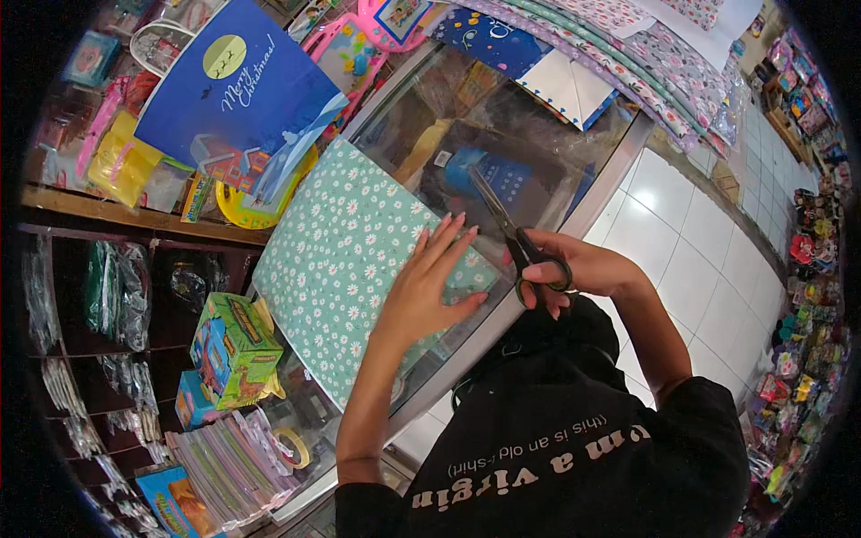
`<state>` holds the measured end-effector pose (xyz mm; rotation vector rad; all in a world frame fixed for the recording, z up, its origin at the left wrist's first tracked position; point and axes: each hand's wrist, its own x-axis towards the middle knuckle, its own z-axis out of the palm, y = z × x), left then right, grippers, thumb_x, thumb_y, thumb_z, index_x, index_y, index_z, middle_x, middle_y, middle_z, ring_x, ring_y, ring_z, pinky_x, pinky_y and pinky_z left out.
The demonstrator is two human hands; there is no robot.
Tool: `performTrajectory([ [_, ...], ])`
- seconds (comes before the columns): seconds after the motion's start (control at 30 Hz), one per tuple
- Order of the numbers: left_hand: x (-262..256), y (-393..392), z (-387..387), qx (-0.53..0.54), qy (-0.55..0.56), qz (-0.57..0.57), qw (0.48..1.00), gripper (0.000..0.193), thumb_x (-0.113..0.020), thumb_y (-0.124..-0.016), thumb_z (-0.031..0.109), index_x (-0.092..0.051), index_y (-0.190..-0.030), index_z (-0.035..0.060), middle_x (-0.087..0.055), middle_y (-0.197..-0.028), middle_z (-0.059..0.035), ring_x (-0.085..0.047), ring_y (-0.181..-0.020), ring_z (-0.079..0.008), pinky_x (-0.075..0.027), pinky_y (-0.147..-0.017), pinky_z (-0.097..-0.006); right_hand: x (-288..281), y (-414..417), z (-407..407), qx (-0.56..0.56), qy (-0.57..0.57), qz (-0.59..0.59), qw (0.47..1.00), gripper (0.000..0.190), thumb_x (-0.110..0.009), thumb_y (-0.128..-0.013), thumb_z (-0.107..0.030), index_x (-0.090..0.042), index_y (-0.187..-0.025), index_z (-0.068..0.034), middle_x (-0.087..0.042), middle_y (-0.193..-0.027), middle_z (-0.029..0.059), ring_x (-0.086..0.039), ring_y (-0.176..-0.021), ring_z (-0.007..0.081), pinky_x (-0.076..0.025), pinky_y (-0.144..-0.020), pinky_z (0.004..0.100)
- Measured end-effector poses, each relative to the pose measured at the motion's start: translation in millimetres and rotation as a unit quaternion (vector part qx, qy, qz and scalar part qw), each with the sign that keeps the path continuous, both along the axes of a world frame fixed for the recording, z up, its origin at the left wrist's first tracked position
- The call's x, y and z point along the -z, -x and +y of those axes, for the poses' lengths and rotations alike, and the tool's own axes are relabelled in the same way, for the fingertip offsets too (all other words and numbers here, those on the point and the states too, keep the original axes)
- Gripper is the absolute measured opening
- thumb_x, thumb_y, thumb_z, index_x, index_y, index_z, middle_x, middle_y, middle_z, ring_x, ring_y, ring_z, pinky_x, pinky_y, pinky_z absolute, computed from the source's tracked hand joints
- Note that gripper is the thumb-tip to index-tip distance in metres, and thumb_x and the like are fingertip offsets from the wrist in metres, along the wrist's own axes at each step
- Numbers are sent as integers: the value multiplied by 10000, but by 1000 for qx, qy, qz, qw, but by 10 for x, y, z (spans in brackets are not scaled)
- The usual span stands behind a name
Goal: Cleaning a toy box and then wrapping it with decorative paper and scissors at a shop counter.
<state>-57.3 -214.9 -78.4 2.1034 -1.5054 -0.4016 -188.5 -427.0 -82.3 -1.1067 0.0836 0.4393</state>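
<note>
A sheet of green wrapping paper (336, 249) with white daisies lies on a glass-topped display counter (484, 101). My left hand (430, 282) rests flat on the paper near its right corner, fingers spread and palm down. In my right hand (572, 265) is a pair of scissors (501, 208) with dark handles, held by the finger loops at the counter's front edge. The blades look closed together and point away from me over the glass, just right of the paper. Under the glass a blue package (488, 175) shows.
A blue Christmas gift bag (235, 94) stands beyond the paper's left side. Folded floral wrapping sheets (646, 60) and a white-flapped envelope (568, 87) lie at the far end. At the left are a green box (235, 350), a tape roll (292, 449) and stacked booklets (229, 471).
</note>
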Motion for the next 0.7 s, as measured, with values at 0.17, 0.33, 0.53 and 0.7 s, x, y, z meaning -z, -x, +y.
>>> performTrajectory([
  [0.17,40,-40,17,-33,71,77,994,547,-744,-675,125,-547,-1183,80,-446,-1376,-109,-344,-1339,-324,-246,-1107,-483,102,123,-114,-6,-108,28,994,486,-510,-894,-510,-478,-1075,-60,-636,-687,127,-570,-458,122,-477,-432,226],
  [0.33,116,-57,65,-51,146,103,983,277,-746,-647,22,-631,-897,64,-526,-1293,-93,-371,-1324,-339,-310,-1081,-446,-11,186,-161,-62,-61,28,996,454,-559,-873,-461,-473,-992,-32,-636,-675,140,-608,-485,155,-488,-434,232],
  [0.53,189,-7,46,-72,210,91,971,130,-729,-667,-44,-684,-752,43,-601,-1173,-79,-454,-1264,-336,-438,-983,-397,-84,249,-203,-110,-51,37,992,396,-593,-878,-370,-480,-957,2,-636,-662,121,-602,-471,144,-464,-402,210],
  [0.7,226,21,17,-107,287,71,949,137,-727,-676,-69,-700,-774,22,-611,-1105,-88,-477,-1236,-360,-457,-961,-416,-87,272,-251,-154,-44,52,986,411,-575,-886,-387,-486,-955,9,-630,-633,121,-589,-447,132,-453,-387,206],
])
